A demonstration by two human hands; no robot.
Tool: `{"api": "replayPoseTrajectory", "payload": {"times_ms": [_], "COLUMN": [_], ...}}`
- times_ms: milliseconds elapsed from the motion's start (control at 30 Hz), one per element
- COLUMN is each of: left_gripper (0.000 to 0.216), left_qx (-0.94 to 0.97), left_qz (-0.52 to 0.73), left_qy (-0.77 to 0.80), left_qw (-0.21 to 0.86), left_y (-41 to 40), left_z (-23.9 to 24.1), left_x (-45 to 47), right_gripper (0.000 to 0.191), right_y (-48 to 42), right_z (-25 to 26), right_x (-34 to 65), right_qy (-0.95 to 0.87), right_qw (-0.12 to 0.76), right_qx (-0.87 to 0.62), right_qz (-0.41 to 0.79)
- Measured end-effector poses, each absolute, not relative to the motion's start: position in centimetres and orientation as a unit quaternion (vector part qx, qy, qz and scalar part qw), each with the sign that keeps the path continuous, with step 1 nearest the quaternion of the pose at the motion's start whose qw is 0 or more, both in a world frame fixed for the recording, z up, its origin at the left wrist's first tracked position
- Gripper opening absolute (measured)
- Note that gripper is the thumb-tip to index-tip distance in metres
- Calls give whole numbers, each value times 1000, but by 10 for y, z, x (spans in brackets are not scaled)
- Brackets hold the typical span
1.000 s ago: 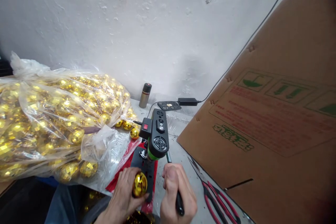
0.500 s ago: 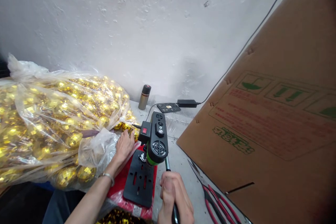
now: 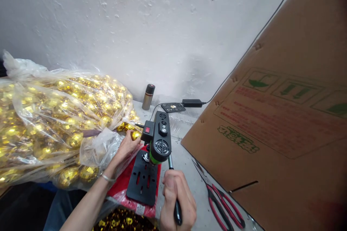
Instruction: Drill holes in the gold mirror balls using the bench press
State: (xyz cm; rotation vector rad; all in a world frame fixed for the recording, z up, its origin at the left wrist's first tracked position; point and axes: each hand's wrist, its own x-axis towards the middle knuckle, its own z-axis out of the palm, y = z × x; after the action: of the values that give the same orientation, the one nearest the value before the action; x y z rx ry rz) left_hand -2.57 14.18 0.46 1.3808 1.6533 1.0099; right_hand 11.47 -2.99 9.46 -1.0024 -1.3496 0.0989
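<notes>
The left hand (image 3: 127, 147) pinches a gold faceted ball (image 3: 135, 135) at the mouth of the plastic bag (image 3: 54, 115); the right hand (image 3: 176, 202) grips the mini drill press (image 3: 159, 140) lever (image 3: 173, 184).

Bright, even light; glare on the gold balls (image 3: 65, 112); edges stretched, corners dim.

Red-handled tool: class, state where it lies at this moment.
Head view, lower right: the red-handled tool lies on the table between the right hand and the leaning cardboard box.
</notes>
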Motion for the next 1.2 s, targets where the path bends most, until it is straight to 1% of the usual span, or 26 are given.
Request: {"api": "replayPoseTrajectory", "payload": {"times_ms": [100, 200, 267, 333, 400, 500, 600, 767, 1000, 1200], "left_gripper": [65, 80, 82, 76, 68, 58, 52, 50, 49, 47], "left_qx": [505, 432, 417, 439, 483, 566, 635, 698, 708, 714], "left_qz": [431, 461, 463, 474, 475, 447, 411, 377, 379, 358], "left_qy": [608, 509, 485, 494, 512, 527, 523, 485, 482, 516], "left_qw": [435, 584, 613, 583, 528, 449, 394, 367, 352, 309], "left_y": [105, 63, 43, 33, 29, 27, 24, 16, 19, 28], "left_z": [0, -11, -20, -28, -34, -38, -37, -32, -32, -37], "left_x": [-37, -41, -40, -36, -30, -24, -23, -28, -18, -2], "right_gripper": [28, 26, 27, 27, 27, 28, 27, 26, 25, 26], "right_y": [-26, -22, -20, -20, -20, -20, -20, -23, -25, -27], "right_z": [100, 108, 113, 115, 116, 114, 110, 104, 101, 101], "right_x": [123, 129, 130, 129, 128, 128, 131, 136, 136, 126], "right_qy": [-630, -661, -663, -659, -661, -661, -669, -681, -685, -636], "right_qw": [647, 629, 630, 634, 631, 633, 629, 614, 609, 643], "right_qx": [-429, -410, -404, -404, -405, -401, -396, -399, -400, -427], "right_qz": [23, -5, -20, -28, -35, -38, -28, -14, -9, 20]}}
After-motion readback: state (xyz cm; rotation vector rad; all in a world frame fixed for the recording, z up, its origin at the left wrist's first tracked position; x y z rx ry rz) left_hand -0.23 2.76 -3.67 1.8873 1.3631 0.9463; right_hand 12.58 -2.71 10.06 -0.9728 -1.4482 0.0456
